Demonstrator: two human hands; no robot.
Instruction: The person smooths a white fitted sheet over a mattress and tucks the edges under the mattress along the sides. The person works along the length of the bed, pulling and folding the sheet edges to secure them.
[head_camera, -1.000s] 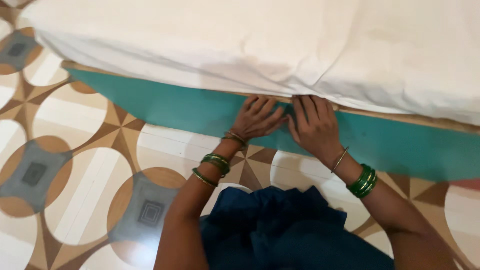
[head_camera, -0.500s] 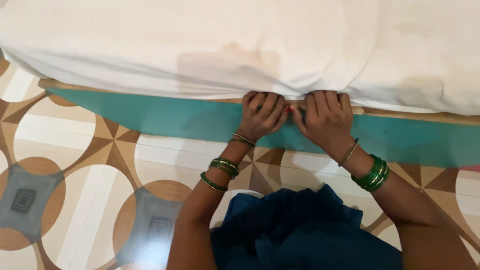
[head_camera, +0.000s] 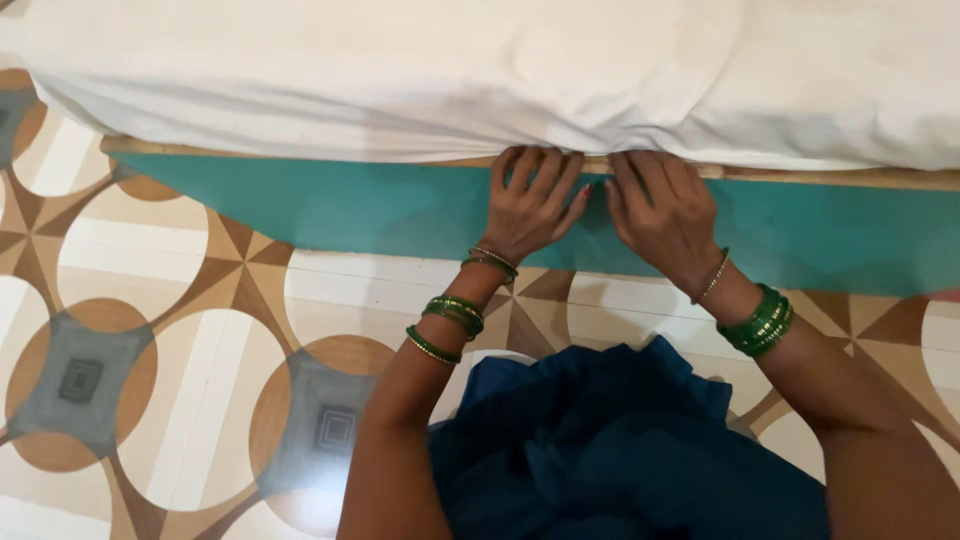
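Both hands have slid up: left hand and right hand lie flat on the teal bed frame, fingertips pushed under the white sheet edge, fingers slightly apart.

— From where is the scene viewed?

— It is seen from one head-worn camera, tilted steeply down over the wearer's dark blue garment.

— Which way is it faced?

— It is aimed forward at the white cloth-covered mattress and the teal painted bed panel.

— How near is it held?

— It is held close; the patterned brown-and-cream floor tiles fill the lower left. No second view is supplied.
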